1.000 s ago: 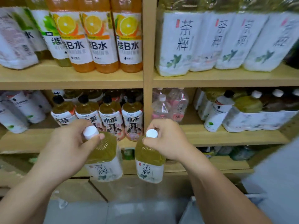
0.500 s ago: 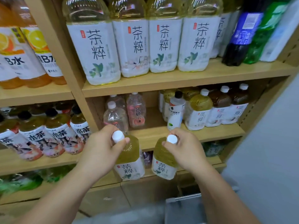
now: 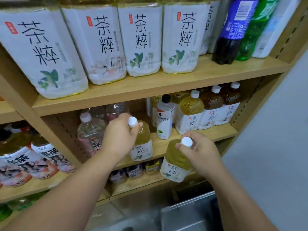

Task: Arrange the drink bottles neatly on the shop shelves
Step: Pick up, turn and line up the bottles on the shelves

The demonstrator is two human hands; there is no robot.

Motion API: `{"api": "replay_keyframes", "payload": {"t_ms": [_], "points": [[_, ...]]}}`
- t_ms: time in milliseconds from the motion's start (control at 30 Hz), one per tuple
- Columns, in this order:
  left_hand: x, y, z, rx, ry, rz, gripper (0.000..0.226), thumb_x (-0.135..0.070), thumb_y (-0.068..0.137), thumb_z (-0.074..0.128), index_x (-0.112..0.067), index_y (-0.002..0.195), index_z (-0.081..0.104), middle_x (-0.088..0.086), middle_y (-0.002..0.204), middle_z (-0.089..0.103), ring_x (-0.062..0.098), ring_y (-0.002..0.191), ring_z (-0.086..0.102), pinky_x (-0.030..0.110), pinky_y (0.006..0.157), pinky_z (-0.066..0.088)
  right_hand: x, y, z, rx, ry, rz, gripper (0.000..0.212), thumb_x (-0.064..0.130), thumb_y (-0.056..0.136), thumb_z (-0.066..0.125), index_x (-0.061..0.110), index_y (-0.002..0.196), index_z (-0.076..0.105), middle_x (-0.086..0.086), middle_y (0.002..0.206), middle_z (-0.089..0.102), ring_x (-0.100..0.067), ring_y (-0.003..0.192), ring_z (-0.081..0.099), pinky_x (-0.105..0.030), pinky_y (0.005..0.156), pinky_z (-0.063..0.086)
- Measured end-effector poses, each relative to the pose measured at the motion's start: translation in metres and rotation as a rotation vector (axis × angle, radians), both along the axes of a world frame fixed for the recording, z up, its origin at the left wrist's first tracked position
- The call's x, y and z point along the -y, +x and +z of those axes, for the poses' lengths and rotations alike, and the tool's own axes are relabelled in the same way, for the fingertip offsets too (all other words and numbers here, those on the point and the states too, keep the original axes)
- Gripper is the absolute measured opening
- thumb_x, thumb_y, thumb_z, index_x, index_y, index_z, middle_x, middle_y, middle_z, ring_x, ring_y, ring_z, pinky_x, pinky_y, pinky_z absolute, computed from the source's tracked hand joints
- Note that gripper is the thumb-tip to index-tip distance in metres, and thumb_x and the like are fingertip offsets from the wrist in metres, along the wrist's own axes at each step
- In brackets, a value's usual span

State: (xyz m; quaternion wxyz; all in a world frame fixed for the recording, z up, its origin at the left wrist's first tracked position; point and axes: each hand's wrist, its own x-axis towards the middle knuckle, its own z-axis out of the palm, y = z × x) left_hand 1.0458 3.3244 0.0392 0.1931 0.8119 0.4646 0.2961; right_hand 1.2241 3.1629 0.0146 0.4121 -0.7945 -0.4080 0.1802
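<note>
Since it crosses the whole view, middle shelf (image 3: 221, 132): light wooden board, the reference for every place here.
Big tea bottles (image 3: 141, 40): four in a row on the board above the middle shelf, upright, white labels facing out, side against side.
Dark bottle (image 3: 231, 30): blue label, above the right end of the middle shelf, just beside a green bottle (image 3: 251, 30).
Left hand (image 3: 120, 135): over the front part of the middle shelf; fingers curled round the neck of the left tea bottle (image 3: 142, 144), thumb tip beside its white cap.
Right hand (image 3: 203, 152): in front of the middle shelf, lower than its edge; fingers pinch the neck of the right tea bottle (image 3: 175, 162) just under the cap.
Left tea bottle: upright at the front edge of the middle shelf; whether its base touches the board, I cannot tell.
Right tea bottle: in the air below that front edge, a little tilted.
Small tea bottles (image 3: 190, 114): a row on the right part of the middle shelf.
White bottle (image 3: 164, 119): black cap, on the middle shelf between the left tea bottle and this row.
</note>
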Motion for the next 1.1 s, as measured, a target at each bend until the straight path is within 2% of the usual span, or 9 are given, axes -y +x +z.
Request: {"api": "replay_keyframes", "payload": {"t_ms": [100, 167, 267, 367, 567, 667, 833, 1000, 1100], "points": [[-0.013, 0.014, 0.003, -0.077, -0.025, 0.035, 0.044, -0.039, 0.096, 0.066, -0.025, 0.062, 0.041, -0.007, 0.055, 0.044, 0.028, 0.064, 0.050, 0.033, 0.060, 0.029, -0.012, 0.006, 0.003, 0.008, 0.002, 0.023, 0.016, 0.036, 0.087, 0.074, 0.027, 0.087, 0.061, 0.002, 0.078, 0.066, -0.019, 0.076, 0.064, -0.048, 0.070, 0.056], [-0.020, 0.018, 0.003, -0.141, -0.070, 0.088, 0.046, -0.043, 0.099, 0.059, -0.021, 0.062, 0.043, -0.004, 0.052, 0.043, 0.032, 0.067, 0.057, 0.032, 0.061, 0.030, -0.021, 0.009, 0.007, 0.027, 0.005, 0.048, 0.014, 0.036, 0.089, 0.073, 0.027, 0.089, 0.061, 0.005, 0.078, 0.064, -0.018, 0.075, 0.062, -0.048, 0.070, 0.056], [-0.029, 0.021, 0.001, -0.108, -0.042, 0.087, 0.030, -0.040, 0.099, 0.058, -0.011, 0.091, 0.061, 0.011, 0.078, 0.063, 0.040, 0.087, 0.066, 0.032, 0.066, 0.032, -0.034, 0.014, 0.015, 0.064, 0.014, 0.110, 0.012, 0.035, 0.090, 0.072, 0.027, 0.092, 0.064, 0.008, 0.080, 0.064, -0.014, 0.078, 0.061, -0.044, 0.071, 0.055], [-0.035, 0.019, 0.000, -0.108, 0.035, 0.078, 0.031, -0.038, 0.098, 0.060, -0.009, 0.107, 0.061, 0.023, 0.100, 0.068, 0.044, 0.093, 0.065, 0.032, 0.067, 0.031, -0.045, 0.016, 0.022, 0.060, 0.046, 0.144, 0.012, 0.031, 0.090, 0.073, 0.024, 0.096, 0.067, 0.012, 0.079, 0.061, -0.008, 0.076, 0.057, -0.035, 0.069, 0.049], [-0.038, 0.005, -0.004, -0.169, 0.099, 0.070, 0.026, -0.034, 0.098, 0.059, -0.008, 0.094, 0.057, 0.026, 0.086, 0.066, 0.046, 0.085, 0.064, 0.035, 0.065, 0.032, -0.054, 0.005, 0.025, 0.030, 0.090, 0.201, 0.013, 0.032, 0.091, 0.073, 0.026, 0.099, 0.065, 0.008, 0.088, 0.063, -0.014, 0.085, 0.061, -0.043, 0.076, 0.054], [-0.041, -0.003, -0.006, -0.220, 0.089, 0.116, 0.031, -0.037, 0.099, 0.057, -0.013, 0.080, 0.050, 0.017, 0.070, 0.055, 0.045, 0.081, 0.065, 0.035, 0.064, 0.033, -0.063, -0.013, 0.017, 0.099, 0.094, 0.229, 0.014, 0.033, 0.093, 0.070, 0.028, 0.104, 0.064, 0.013, 0.094, 0.061, -0.009, 0.087, 0.058, -0.037, 0.077, 0.053], [-0.039, -0.008, 0.000, -0.190, 0.186, 0.124, 0.019, -0.022, 0.097, 0.060, -0.004, 0.089, 0.062, 0.024, 0.076, 0.063, 0.045, 0.076, 0.065, 0.040, 0.064, 0.044, -0.092, -0.032, 0.016, 0.270, 0.066, 0.192, 0.022, 0.036, 0.099, 0.061, 0.021, 0.114, 0.060, 0.004, 0.102, 0.058, -0.016, 0.087, 0.054, -0.033, 0.069, 0.040], [-0.037, -0.010, -0.001, -0.297, 0.126, 0.149, 0.045, -0.027, 0.098, 0.056, -0.018, 0.059, 0.037, 0.005, 0.056, 0.040, 0.042, 0.069, 0.064, 0.035, 0.060, 0.034, -0.113, -0.038, 0.021, 0.291, -0.031, 0.104, 0.031, 0.039, 0.101, 0.057, 0.011, 0.115, 0.058, -0.006, 0.112, 0.061, -0.023, 0.092, 0.057, -0.030, 0.070, 0.033], [-0.036, -0.014, -0.001, -0.324, 0.127, 0.155, 0.042, -0.026, 0.099, 0.054, -0.013, 0.060, 0.043, 0.002, 0.051, 0.037, 0.037, 0.059, 0.057, 0.033, 0.056, 0.035, -0.121, -0.043, 0.022, 0.243, -0.056, 0.072, 0.034, 0.039, 0.102, 0.057, 0.007, 0.112, 0.060, -0.011, 0.113, 0.061, -0.029, 0.100, 0.061, -0.031, 0.070, 0.034]]}}
